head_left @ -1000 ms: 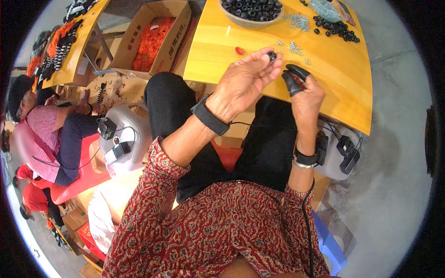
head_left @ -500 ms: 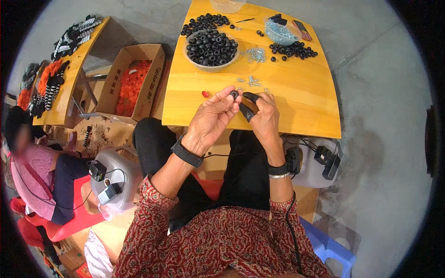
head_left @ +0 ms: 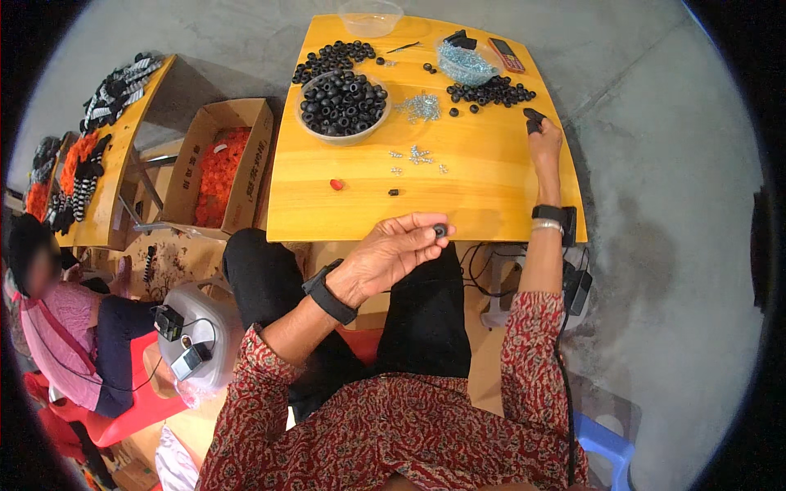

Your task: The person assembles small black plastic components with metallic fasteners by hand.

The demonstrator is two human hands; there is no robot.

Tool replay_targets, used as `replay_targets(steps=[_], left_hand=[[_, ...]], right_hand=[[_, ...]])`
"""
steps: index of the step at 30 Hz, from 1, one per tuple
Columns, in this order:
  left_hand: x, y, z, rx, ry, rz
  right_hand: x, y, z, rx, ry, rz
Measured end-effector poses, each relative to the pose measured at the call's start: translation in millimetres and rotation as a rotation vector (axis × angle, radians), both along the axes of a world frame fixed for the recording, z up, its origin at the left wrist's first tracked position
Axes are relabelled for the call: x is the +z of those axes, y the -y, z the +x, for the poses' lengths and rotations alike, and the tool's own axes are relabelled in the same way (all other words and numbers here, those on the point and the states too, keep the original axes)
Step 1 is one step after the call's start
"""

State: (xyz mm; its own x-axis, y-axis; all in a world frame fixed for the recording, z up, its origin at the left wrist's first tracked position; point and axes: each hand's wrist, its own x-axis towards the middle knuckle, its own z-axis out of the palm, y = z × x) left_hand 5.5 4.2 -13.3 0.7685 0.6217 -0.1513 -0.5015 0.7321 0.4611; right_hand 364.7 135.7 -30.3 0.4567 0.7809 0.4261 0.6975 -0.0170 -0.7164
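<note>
My left hand (head_left: 393, 254) pinches a small round black piece with a hole in it (head_left: 440, 231) between thumb and fingertips, just off the table's near edge. My right hand (head_left: 544, 143) is over the table's right side, beside a loose pile of similar black pieces (head_left: 501, 92). Black covers sit on its thumb and forefinger, which are closed together; whatever they may hold is too small to see. Small silvery screw-like parts (head_left: 419, 155) lie mid-table, with a bigger heap of them (head_left: 420, 107) behind. Nearer me rest a small black piece (head_left: 394, 192) and a red bit (head_left: 336, 185).
On the yellow table (head_left: 483, 192) stand a bowl of black pieces (head_left: 344, 104), a tub of silvery parts (head_left: 467, 64), a phone-like device (head_left: 507, 55) and a clear container (head_left: 370, 18). Left are a carton of orange material (head_left: 223, 176) and a seated person (head_left: 70, 307).
My right hand has left my left hand and reached out to the right, by the black pile. The left hand has drawn nearer me, still pinching the round black piece. The view has shifted slightly.
</note>
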Motion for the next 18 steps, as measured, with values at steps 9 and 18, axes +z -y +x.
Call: replay_targets(steps=[9,18], left_hand=[[-4,-4,-1,-0.057,0.001,0.076],[-4,-6,-2,-0.048,-0.005,0.041]], right_hand=[[-17,-54,0,-0.083,0.234,-0.117],[-16,-61,-10,-0.189,0.323,-0.241]])
